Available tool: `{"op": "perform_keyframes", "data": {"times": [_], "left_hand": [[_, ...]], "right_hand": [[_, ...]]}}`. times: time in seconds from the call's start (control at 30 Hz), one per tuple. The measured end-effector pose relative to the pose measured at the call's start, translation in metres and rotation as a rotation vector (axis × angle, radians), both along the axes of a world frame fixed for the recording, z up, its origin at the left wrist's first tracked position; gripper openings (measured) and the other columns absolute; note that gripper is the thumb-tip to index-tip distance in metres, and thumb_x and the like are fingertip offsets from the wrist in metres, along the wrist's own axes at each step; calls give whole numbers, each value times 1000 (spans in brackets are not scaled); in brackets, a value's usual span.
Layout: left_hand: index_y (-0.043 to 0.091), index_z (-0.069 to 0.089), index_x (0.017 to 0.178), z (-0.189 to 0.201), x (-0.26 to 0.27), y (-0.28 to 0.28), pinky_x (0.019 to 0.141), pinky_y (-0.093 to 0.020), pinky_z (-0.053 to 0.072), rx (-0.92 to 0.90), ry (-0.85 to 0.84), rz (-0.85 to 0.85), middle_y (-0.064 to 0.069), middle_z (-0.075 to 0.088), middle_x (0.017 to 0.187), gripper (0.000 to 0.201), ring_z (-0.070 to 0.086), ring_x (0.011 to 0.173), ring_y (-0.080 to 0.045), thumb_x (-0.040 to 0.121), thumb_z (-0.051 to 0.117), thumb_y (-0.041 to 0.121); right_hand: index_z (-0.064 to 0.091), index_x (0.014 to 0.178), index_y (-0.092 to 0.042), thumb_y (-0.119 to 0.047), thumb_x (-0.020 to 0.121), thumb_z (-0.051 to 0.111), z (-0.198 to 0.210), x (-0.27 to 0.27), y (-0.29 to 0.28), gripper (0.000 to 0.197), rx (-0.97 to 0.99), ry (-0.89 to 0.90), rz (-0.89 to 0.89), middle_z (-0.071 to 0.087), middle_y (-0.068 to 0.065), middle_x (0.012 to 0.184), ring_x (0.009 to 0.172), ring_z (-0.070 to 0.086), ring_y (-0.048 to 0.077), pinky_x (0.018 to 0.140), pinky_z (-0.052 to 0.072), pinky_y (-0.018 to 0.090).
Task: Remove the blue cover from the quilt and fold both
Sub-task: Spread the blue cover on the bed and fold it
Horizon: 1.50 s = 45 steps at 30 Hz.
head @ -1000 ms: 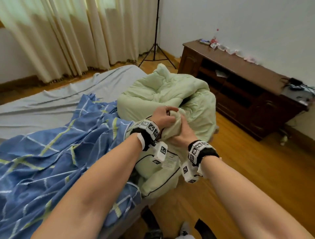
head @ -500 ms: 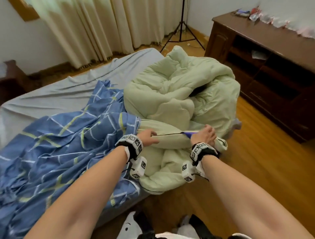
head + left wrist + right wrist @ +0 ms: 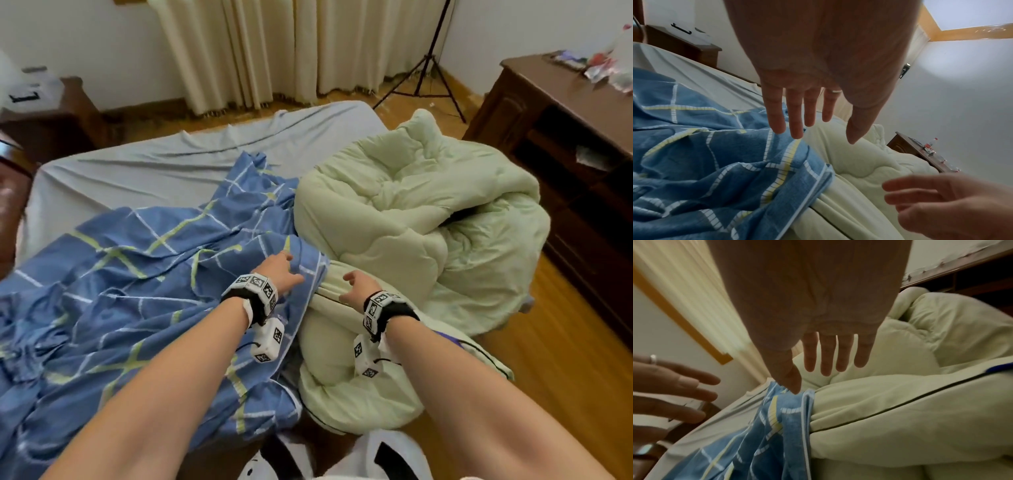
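At the foot of the bed (image 3: 171,164), I hover both hands released, gripping nothing: my left hand (image 3: 279,270) over the blue cover (image 3: 120,291), my right hand (image 3: 359,284) over the quilt (image 3: 428,219), heaped at the mattress's right edge. Part of the quilt overhangs that edge, so I judge a careless tug could spill it onto the floor (image 3: 565,359). Count: one cover, one quilt, two hands.
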<state>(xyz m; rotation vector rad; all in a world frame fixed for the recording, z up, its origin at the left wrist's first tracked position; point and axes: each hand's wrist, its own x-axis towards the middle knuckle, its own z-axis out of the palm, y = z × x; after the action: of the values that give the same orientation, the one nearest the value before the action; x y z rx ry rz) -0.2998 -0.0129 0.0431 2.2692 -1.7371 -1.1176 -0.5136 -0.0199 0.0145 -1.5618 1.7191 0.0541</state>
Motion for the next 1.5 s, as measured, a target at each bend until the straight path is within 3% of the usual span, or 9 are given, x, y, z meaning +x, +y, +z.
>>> {"op": "perform_keyframes", "data": {"times": [0.23, 0.33, 0.47, 0.6, 0.8, 1.13, 1.23, 1.33, 1.5], "left_hand": [[20, 18, 150, -94, 9, -25, 100, -50, 43, 41, -84, 3, -11, 35, 146, 99, 45, 128, -35, 74, 75, 49], [20, -6, 154, -150, -7, -51, 107, -53, 35, 72, -90, 44, -14, 7, 160, 120, 26, 142, -39, 72, 78, 49], [24, -26, 150, -195, -42, -81, 100, -52, 40, 127, -44, 104, -15, -2, 160, 133, 30, 139, -41, 72, 77, 55], [36, -12, 152, -179, -78, -107, 83, -46, 50, 50, -145, 94, -15, 22, 145, 106, 59, 105, -41, 84, 69, 35], [18, 44, 129, -102, -103, -169, 78, -43, 46, 26, -347, 5, -20, 58, 123, 31, 59, 108, -43, 98, 39, 20], [7, 43, 134, -12, -151, -226, 86, -44, 46, 78, -475, 155, -18, 59, 126, 40, 57, 116, -35, 96, 48, 18], [20, 25, 147, -16, -176, -224, 94, -50, 45, 89, -440, 113, -18, 33, 147, 71, 47, 125, -41, 88, 63, 30], [39, 10, 151, -48, -192, -214, 110, -52, 29, -67, -493, -280, -9, 6, 159, 102, 22, 143, -35, 73, 74, 52], [36, 33, 142, -97, -223, -207, 105, -49, 33, -93, -400, -389, -3, 38, 143, 80, 38, 132, -28, 73, 69, 56]], "right_hand": [[24, 146, -31, -42, 74, 77, -108, 62, -42, 90, 71, 308, 202, 29, 2, 153, 142, 26, 28, 109, 26, 61], [24, 144, -39, -25, 89, 62, -162, 67, -61, 69, 34, 351, 70, 16, 5, 158, 147, 10, 26, 106, 11, 75], [46, 127, -28, -18, 92, 51, -193, 40, -85, 37, -44, 343, 127, 42, 12, 137, 132, 38, 31, 105, 24, 71], [49, 118, -16, -9, 87, 51, -166, -4, -115, 32, -93, 145, 89, 60, 18, 115, 106, 60, 38, 83, 45, 42], [52, 113, -8, 2, 86, 46, -70, -83, -178, 29, -221, 79, -66, 58, 18, 115, 105, 56, 36, 83, 41, 38], [50, 123, 5, -2, 95, 45, -2, -322, -206, 30, -236, 326, -792, 55, 27, 127, 116, 55, 40, 95, 44, 47], [51, 124, 4, -2, 93, 47, -14, -328, -203, 31, -189, 333, -822, 58, 26, 124, 114, 57, 41, 93, 45, 47], [60, 111, -1, -3, 84, 55, -20, -325, -211, 27, -166, 331, -824, 66, 21, 114, 105, 63, 38, 88, 53, 46], [55, 119, -10, -6, 86, 55, -26, -307, -209, 33, -209, 371, -627, 60, 15, 124, 117, 54, 36, 97, 46, 44]]}}
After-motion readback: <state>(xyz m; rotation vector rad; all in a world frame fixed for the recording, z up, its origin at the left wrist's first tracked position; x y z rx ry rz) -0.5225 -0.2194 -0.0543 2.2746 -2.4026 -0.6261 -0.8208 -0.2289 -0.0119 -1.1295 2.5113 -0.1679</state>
